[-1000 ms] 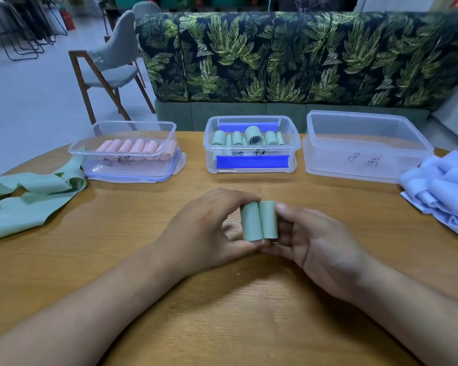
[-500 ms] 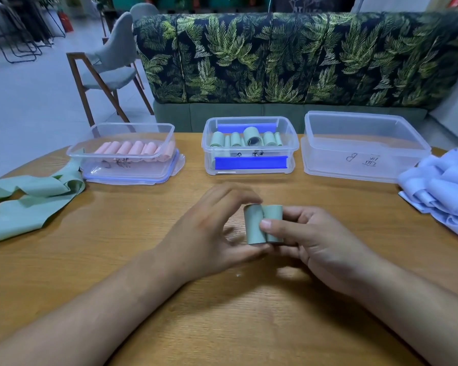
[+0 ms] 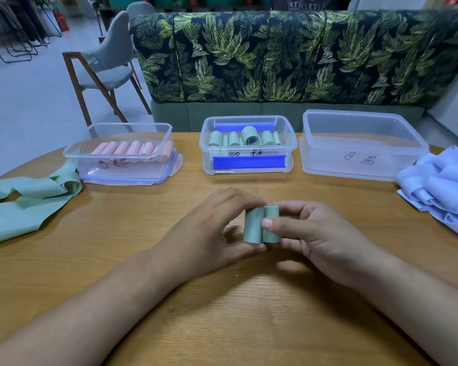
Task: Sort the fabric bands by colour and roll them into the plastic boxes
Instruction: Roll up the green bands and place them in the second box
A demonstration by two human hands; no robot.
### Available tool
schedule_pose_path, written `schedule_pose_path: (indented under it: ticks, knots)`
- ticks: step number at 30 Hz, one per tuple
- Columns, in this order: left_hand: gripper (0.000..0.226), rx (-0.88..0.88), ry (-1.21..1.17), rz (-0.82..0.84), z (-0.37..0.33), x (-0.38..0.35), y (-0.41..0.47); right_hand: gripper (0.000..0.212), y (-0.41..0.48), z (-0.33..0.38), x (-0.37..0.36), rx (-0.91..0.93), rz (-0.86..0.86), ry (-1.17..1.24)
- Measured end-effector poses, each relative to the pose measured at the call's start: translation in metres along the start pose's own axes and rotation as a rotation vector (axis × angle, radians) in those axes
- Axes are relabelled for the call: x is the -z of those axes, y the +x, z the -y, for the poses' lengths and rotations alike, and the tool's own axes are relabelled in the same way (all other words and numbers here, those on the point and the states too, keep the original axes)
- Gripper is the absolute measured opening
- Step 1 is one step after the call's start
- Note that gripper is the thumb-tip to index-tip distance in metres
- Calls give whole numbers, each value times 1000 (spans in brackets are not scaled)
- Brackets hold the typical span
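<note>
On a wooden table (image 3: 222, 313) three clear plastic boxes are set in a row along the far side: the left box (image 3: 90, 151) on a lid (image 3: 175, 165), the middle box (image 3: 208, 159) and the right box (image 3: 365, 159). Loose green bands (image 3: 29, 204) are spread at the left edge, and pale blue bands (image 3: 444, 194) are heaped at the right.

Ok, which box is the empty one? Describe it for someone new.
Before the leaf-print sofa, three clear boxes stand in a row on the table. The empty box is rightmost, beside the blue bands; it is marked B and holds nothing, while the others hold pink rolls and green rolls.
</note>
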State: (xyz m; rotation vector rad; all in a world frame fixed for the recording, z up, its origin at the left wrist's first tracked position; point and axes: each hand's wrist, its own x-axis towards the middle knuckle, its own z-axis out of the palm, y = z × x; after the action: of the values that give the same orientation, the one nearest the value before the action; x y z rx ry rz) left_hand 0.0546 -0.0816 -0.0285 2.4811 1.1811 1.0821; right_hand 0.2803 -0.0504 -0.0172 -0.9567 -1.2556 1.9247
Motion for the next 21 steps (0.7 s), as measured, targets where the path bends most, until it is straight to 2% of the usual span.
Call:
schedule_pose_path:
  ticks: [7,13,17,21]
  knots:
    - [51,47,173,-66,-3,-13,0,33,1,-9,-11,79,-81,-108]
    - [62,62,62,-67,2,-5,-3,37,3,-8,-8,44,-72,-12]
    - [57,84,87,-101,1,-4,-2,36,2,-4,-11,89,-99,-70]
    - [53,81,143,-101,3,-6,-1,37,3,0,-17,126,-197,-165]
